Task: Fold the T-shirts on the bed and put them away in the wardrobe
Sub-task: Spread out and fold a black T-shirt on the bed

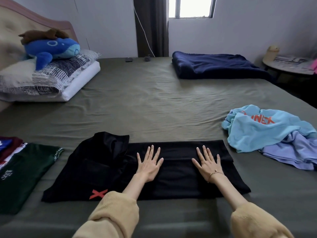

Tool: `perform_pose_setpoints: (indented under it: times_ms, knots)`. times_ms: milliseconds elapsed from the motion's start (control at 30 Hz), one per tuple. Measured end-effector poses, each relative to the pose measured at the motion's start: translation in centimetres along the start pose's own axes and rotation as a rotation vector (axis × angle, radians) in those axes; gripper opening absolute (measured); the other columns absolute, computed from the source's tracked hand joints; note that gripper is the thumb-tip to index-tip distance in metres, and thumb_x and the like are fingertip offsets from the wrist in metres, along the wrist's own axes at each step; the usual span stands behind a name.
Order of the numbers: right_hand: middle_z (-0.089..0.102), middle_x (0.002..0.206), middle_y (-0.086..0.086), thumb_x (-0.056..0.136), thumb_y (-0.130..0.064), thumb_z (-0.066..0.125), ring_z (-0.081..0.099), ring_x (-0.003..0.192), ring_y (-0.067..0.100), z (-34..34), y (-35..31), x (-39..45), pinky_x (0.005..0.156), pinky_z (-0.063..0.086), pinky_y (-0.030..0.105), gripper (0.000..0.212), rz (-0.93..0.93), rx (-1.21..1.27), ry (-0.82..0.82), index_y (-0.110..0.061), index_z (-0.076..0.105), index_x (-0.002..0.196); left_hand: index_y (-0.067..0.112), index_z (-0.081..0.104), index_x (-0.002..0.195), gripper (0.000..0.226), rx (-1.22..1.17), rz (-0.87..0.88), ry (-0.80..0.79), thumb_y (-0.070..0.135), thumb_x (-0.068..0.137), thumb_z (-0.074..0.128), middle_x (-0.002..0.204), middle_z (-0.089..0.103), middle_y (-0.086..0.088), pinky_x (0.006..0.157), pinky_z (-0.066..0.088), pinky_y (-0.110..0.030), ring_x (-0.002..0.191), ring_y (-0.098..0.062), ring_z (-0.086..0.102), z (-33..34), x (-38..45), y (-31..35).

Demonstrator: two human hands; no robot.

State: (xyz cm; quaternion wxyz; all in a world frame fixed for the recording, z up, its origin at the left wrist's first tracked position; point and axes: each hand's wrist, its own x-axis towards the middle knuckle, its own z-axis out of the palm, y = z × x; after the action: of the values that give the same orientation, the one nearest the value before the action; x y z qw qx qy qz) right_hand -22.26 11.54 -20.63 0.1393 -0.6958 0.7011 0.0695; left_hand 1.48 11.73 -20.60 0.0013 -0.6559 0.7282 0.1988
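A black T-shirt (178,182) with a red X near its hem lies partly folded across the near side of the bed (145,109). My left hand (149,163) presses flat on its middle with fingers spread. My right hand (207,163), a bracelet at the wrist, presses flat on its right part the same way. At the near left lies a folded dark green T-shirt (24,177) beside other folded shirts (8,148). A crumpled light blue T-shirt (262,127) sits on a lilac one (291,152) at the right.
Stacked pillows (44,79) with a blue whale plush (51,48) lie at the far left by the headboard. A folded navy blanket (217,66) lies at the far right. A round side table (291,66) stands beyond the bed's right edge.
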Motion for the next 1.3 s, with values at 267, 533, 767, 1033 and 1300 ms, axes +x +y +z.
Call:
perform_pose_setpoints:
  times_ms: [267,533,767,1033,1300]
  knots:
    - [0.017,0.156,-0.004,0.102,-0.039,0.027,0.012,0.144,0.010,-0.6,-5.4,1.1,0.115,0.002,0.048,0.049,-0.175,0.053,0.159,-0.019,0.026,0.147,0.017,0.053,0.126,0.033,-0.119,0.082,0.508,0.012,0.096,0.042,0.125,0.053,0.006,0.102,0.033,-0.025,0.120,-0.010,0.044,-2.1,-0.9,-3.8]
    - [0.051,0.128,-0.001,0.099,-0.037,0.037,0.041,0.126,0.015,-1.6,-18.7,3.1,0.101,0.032,0.037,0.037,-0.432,0.250,0.078,-0.019,0.054,0.127,0.019,0.062,0.089,0.022,-0.475,-0.265,0.750,0.004,0.088,0.045,0.089,0.056,0.010,0.072,0.039,-0.022,0.086,-0.007,0.053,-5.9,-4.7,-12.7]
    - [0.060,0.119,0.010,0.082,-0.053,0.059,0.056,0.111,0.030,-1.8,-26.4,5.2,0.089,0.043,0.033,0.052,0.012,0.730,-0.115,-0.009,0.058,0.111,0.010,0.060,0.079,0.023,-0.880,-0.460,0.530,-0.006,0.089,0.046,0.074,0.060,-0.003,0.046,0.040,-0.008,0.050,-0.006,0.056,-5.3,-7.2,-19.4]
    - [0.060,0.114,0.020,0.068,-0.021,0.082,0.059,0.105,0.035,-1.6,-30.1,7.3,0.077,0.053,0.040,0.060,0.144,1.119,-0.218,0.003,0.051,0.114,0.008,0.057,0.080,0.034,-1.238,-0.431,0.252,0.005,0.100,0.030,0.074,0.057,-0.009,0.053,0.048,-0.013,0.045,-0.002,0.061,-5.9,-7.9,-22.2]
    - [0.062,0.121,0.011,0.089,-0.025,0.062,0.059,0.112,0.024,-0.7,-33.1,4.0,0.092,0.044,0.026,0.041,-0.558,0.662,-0.255,-0.003,0.055,0.124,0.002,0.060,0.090,0.074,-1.554,-0.479,0.187,0.050,0.100,0.004,0.078,0.067,-0.012,0.065,0.051,-0.024,0.064,-0.015,0.068,-5.7,-8.2,-23.4]
